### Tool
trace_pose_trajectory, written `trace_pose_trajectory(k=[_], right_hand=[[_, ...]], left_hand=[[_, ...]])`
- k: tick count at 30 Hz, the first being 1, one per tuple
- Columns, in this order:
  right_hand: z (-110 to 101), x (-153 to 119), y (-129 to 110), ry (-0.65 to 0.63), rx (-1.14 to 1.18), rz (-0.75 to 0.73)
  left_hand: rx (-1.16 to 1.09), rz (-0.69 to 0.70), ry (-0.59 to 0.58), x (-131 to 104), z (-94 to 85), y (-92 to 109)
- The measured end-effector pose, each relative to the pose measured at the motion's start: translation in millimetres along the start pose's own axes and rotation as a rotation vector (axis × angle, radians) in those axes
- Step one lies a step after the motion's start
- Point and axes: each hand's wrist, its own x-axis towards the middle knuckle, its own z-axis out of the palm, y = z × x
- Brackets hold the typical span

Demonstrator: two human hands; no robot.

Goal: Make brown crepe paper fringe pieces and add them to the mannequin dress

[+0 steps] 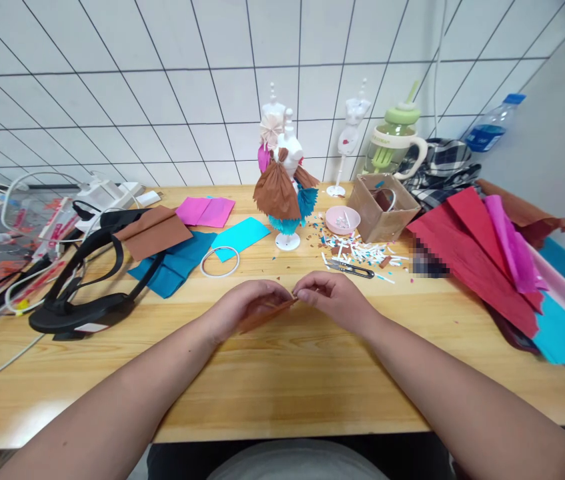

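Between my hands, just above the wooden table, is a piece of brown crepe paper (268,316). My left hand (256,301) curls over it, with its fingers closed on the paper's upper edge. Thumb and fingers of my right hand (326,299) pinch the paper's right end. Most of the paper is hidden behind my fingers. Beyond my hands stands a small white dress-form mannequin (289,152), dressed in brown and teal crepe paper. A pair of thread snips (352,269) lies past my right hand, and a roll of white tape (219,262) lies past my left.
Paper scraps (362,252) surround a pink bowl (343,220) and a cardboard box (385,208). Red crepe paper (477,260) is piled at right. At left lie a black headset (82,310), teal paper (175,267) and cables. A bare mannequin (353,127) and a jug (395,143) stand behind.
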Motion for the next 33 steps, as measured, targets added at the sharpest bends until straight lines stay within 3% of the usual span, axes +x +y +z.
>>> trace_pose_trajectory(k=[3, 5, 7, 12, 18, 33], right_hand=[[-2, -1, -1, 0.05, -0.156, 0.015], [-1, -2, -2, 0.061, -0.215, 0.015], [2, -3, -3, 0.071, -0.13, 0.028], [10, -1, -2, 0.011, 0.341, 0.192], [3, 2, -2, 0.02, 0.504, 0.319], [6, -1, -4, 0.101, 0.206, 0.189]], left_hand=[[0.306, 0.151, 0.081, -2, 0.0, 4], [0.452, 0.171, 0.055, -4, 2.5, 7], [0.498, 0.139, 0.05, -5, 5.8, 7], [0.266, 0.099, 0.183, -2, 9.4, 3], [0.234, 0.095, 0.203, 0, 6.9, 4], [0.236, 0.108, 0.262, 1, 11.3, 3]])
